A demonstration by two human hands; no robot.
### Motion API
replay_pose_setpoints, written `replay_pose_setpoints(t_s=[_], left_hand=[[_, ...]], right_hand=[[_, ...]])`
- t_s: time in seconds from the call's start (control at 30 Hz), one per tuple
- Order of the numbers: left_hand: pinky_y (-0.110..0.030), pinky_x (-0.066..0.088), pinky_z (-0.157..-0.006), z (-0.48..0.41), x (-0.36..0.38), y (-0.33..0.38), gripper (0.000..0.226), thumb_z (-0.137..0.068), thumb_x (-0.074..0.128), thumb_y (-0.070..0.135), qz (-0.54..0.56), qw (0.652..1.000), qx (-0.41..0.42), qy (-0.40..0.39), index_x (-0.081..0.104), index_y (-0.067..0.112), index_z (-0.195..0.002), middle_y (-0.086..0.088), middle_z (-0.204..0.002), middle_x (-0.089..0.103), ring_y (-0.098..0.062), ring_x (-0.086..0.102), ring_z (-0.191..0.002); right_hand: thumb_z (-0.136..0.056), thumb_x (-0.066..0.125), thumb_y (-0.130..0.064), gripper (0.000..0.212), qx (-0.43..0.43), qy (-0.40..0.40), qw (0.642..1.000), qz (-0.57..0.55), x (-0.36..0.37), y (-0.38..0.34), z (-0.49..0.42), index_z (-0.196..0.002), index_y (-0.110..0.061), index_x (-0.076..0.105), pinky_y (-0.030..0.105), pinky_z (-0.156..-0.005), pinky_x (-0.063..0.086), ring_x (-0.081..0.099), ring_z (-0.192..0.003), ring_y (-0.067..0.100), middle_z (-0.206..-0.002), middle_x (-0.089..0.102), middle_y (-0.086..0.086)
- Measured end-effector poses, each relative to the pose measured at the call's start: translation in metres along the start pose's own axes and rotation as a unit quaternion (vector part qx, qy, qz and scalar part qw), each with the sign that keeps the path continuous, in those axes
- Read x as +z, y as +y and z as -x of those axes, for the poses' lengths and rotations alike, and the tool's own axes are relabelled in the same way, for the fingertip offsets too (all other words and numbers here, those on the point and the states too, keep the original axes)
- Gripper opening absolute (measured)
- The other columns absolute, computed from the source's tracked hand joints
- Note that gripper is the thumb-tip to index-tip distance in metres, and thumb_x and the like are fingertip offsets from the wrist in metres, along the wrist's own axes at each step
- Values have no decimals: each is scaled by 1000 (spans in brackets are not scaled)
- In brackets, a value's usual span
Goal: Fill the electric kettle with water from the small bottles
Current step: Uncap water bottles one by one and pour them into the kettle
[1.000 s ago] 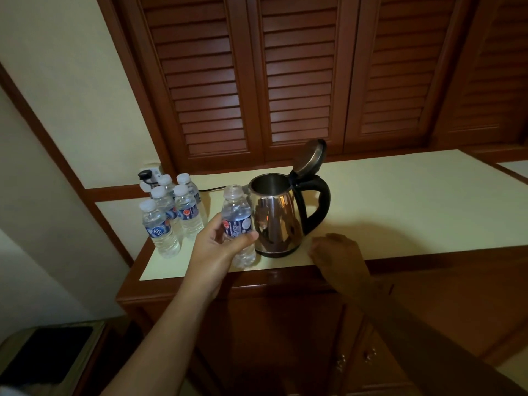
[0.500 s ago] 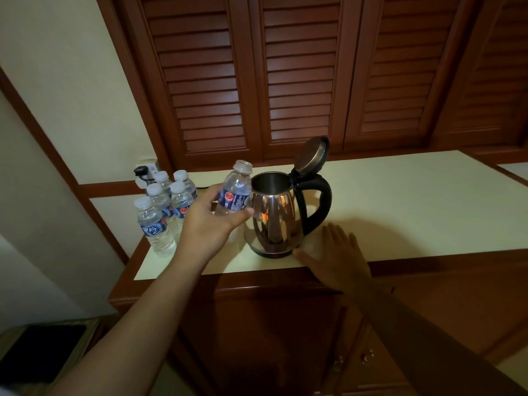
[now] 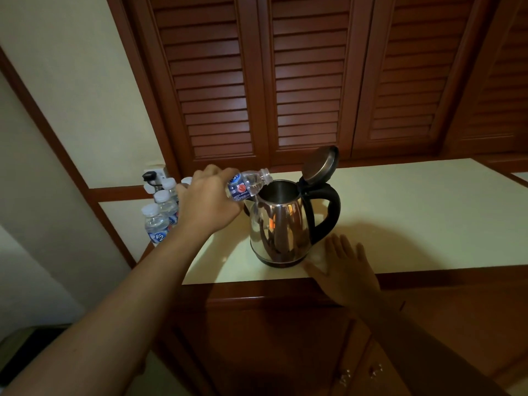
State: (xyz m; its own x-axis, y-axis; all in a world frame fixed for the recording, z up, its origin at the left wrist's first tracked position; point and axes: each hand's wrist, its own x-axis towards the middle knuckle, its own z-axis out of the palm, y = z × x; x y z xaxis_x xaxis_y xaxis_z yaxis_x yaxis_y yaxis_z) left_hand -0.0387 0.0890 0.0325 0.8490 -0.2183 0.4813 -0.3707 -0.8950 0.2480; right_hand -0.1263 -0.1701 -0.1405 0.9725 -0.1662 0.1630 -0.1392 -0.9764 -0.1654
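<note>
A steel electric kettle (image 3: 281, 224) with a black handle stands on the cream counter (image 3: 414, 212), its lid (image 3: 320, 164) flipped up. My left hand (image 3: 208, 201) grips a small uncapped water bottle (image 3: 248, 182), tipped almost level with its mouth over the kettle's left rim. My right hand (image 3: 345, 267) lies flat, fingers spread, on the counter's front edge just right of the kettle base. Several capped small bottles (image 3: 160, 212) stand in a group at the counter's left end, partly hidden behind my left hand.
A wall socket with a black plug (image 3: 153, 177) sits behind the bottle group. Brown louvred doors (image 3: 308, 81) rise behind the counter. Wooden cabinet fronts with small knobs (image 3: 360, 372) lie below the counter edge.
My left hand has lifted the bottle from the counter and tipped it sideways over the kettle's opening. My right hand opened flat and slid close to the kettle base.
</note>
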Motion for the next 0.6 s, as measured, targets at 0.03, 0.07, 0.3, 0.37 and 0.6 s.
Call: replay_pose_setpoints(t_s=[0.03,0.07,0.3,0.37,0.6], left_hand=[[-55,38,-100,-1,0,1,60,-83,75,33,-23,1000,3,1,57,37,-141,2,-129,58,-27,50,-125],[-54,37,-99,-2,1,1,61,-83,74,31,-41,999,8,3,57,37,-142,2,-130,58,-27,49,-125],[-49,36,-89,-11,2,-2,61,-81,73,19,-112,991,58,50,58,34,-138,-1,-126,58,-30,49,-119],[-50,36,-89,-14,0,-1,62,-79,75,17,-130,988,70,55,60,32,-136,-3,-126,58,-31,49,-118],[-57,37,-96,-22,-7,4,60,-78,79,17,-174,977,110,50,61,28,-134,-7,-130,57,-33,47,-124]], right_hand=[[-82,-1,-88,106,0,0,1000,1,1,0,0,-159,-16,8,55,-123,6,4,-155,26,-168,11,9],[-82,-1,-88,105,0,3,1000,4,2,0,0,-159,-16,9,55,-123,8,5,-155,26,-167,13,9],[-86,2,-84,102,7,12,1000,-16,2,-3,2,-159,-13,8,51,-124,6,3,-155,25,-167,11,10],[-87,3,-83,101,12,13,1000,-24,2,-3,4,-159,-13,7,49,-125,5,2,-155,24,-168,10,10],[-90,5,-79,93,-3,24,999,-31,0,-1,4,-159,-17,15,48,-125,2,5,-155,18,-166,18,5]])
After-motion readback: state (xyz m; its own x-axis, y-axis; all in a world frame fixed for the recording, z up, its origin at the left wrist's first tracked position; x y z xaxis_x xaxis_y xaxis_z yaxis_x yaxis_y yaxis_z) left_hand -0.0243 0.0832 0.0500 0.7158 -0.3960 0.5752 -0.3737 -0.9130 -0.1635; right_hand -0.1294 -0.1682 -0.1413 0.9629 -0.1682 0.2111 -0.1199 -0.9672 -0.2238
